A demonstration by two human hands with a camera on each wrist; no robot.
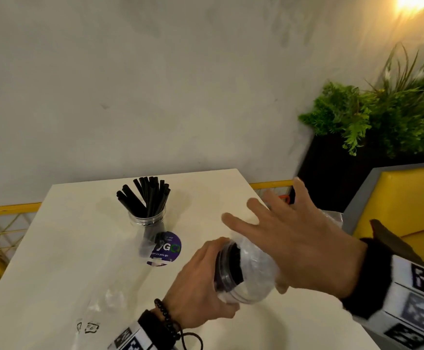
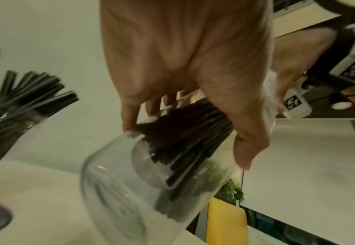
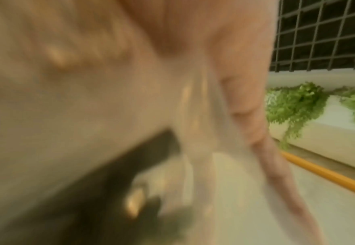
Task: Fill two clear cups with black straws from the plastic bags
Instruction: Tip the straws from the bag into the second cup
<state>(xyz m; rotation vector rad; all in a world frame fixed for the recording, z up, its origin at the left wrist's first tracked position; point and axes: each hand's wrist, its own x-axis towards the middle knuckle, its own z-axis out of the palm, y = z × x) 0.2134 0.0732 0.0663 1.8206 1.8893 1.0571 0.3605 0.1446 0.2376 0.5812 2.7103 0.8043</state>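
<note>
One clear cup stands upright at the back of the white table, packed with black straws. My left hand grips a second clear cup, tipped on its side above the table's near part. A bundle of black straws reaches into it, still sleeved in a clear plastic bag. My right hand lies over that bag with fingers straight and spread; its thumb is hidden. The right wrist view is blurred, showing only bag film and dark straws.
An empty clear bag lies flat at the table's near left. A round purple sticker sits by the standing cup. To the right are a yellow bench and a dark planter with greenery. A yellow rail runs behind.
</note>
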